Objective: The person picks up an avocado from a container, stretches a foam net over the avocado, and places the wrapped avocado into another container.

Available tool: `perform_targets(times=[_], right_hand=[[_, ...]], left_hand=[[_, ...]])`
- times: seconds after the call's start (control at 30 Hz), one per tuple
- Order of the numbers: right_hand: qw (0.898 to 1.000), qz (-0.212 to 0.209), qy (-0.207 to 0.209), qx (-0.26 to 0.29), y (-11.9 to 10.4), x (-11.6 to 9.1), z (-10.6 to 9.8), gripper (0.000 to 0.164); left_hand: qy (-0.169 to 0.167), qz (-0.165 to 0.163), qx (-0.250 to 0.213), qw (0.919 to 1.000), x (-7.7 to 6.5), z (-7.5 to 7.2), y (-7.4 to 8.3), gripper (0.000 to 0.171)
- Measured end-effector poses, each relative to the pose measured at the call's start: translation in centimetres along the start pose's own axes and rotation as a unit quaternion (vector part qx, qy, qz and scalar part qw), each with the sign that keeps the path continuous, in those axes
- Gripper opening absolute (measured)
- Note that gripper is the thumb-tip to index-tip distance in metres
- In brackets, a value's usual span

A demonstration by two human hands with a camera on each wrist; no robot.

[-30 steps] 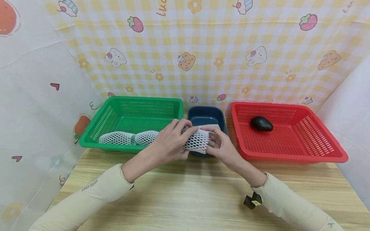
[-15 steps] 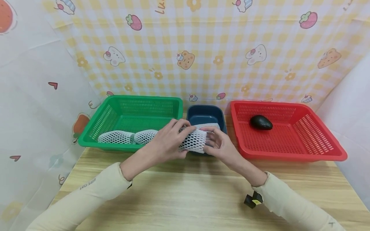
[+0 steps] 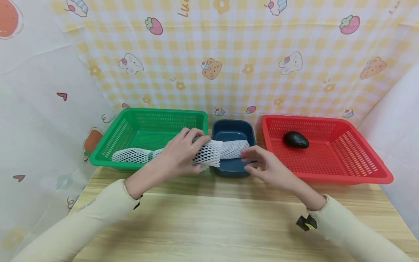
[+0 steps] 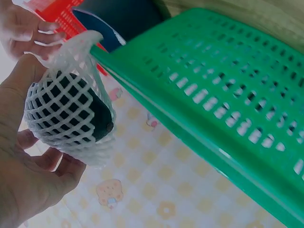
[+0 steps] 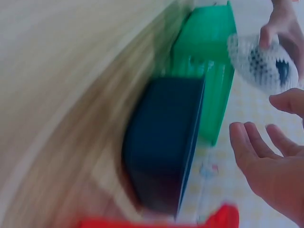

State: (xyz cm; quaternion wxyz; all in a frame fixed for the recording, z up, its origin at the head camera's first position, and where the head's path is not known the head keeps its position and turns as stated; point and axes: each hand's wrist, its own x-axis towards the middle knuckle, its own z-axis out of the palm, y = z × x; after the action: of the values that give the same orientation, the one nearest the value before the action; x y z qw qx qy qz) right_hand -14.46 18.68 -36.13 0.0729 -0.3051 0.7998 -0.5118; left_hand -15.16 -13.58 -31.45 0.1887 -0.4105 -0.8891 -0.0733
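My left hand (image 3: 180, 153) grips a dark avocado (image 4: 102, 118) wrapped in a white foam net sleeve (image 3: 208, 152), held beside the green basket's right end. The sleeve's loose end juts out to the right past the fingers. In the left wrist view, the avocado's dark skin shows through the mesh and at one uncovered end. My right hand (image 3: 271, 167) is apart from the sleeve, fingers loosely spread and holding nothing, over the right side of the navy bin (image 3: 234, 168). Another white foam net sleeve (image 3: 235, 150) lies across that bin.
A green basket (image 3: 98, 153) on the left has net-wrapped fruit (image 3: 131, 155) along its front, partly behind my left arm. On the right, a red basket (image 3: 327, 177) holds one bare avocado (image 3: 296, 140). A patterned cloth (image 3: 248, 43) hangs behind.
My right hand has let go of the sleeve's end and drawn away to the right. My left hand has carried the wrapped avocado left, toward the green basket.
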Motion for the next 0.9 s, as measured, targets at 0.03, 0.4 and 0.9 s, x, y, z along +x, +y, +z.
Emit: perform_targets(times=[0.03,0.4,0.9], right_hand=[[1.000,0.005,0.005,-0.023,0.1,-0.3,-0.5,0.046],[0.989,0.024,0.028,-0.145,0.0,-2.5,-4.5,0.036],[0.965,0.055,0.037,-0.256,1.2,-4.2,-6.4,0.041]], left_hand=[[-0.003,-0.008,-0.005,0.9999,-0.1,-0.2,-0.2,0.070],[0.017,-0.066,-0.067,0.9955,-0.7,-2.2,-1.6,0.070],[-0.016,-0.089,0.006,0.9959,-1.6,-4.7,-4.3,0.072]])
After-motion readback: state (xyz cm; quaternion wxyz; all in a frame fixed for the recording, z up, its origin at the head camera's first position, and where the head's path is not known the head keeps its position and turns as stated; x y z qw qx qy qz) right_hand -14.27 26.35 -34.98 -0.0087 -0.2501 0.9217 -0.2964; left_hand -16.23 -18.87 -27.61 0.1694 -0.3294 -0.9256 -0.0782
